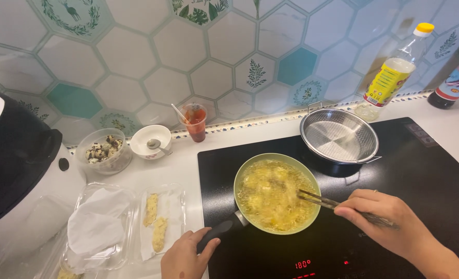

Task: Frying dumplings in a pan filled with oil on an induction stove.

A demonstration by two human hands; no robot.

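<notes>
Two hands: left (184, 257) grips pan handle (218, 231), right (389, 219) holds chopsticks (322, 200).

A pale green pan (277, 194) of yellow bubbling oil sits mid-frame on the black cooktop (420, 170), under white-and-teal leaf-patterned hexagon tiles (177, 46).

Head view, steeply down, close.

We note a wall (136, 57) clad in pale hexagonal tiles, several teal, others printed with green leaf motifs. A narrow patterned border strip (271, 120) runs where the wall meets a white countertop (183, 155). We record a black glass cooktop (426, 170) set on the counter. Lighting is even and bright, with soft reflections on the tiles.
</notes>
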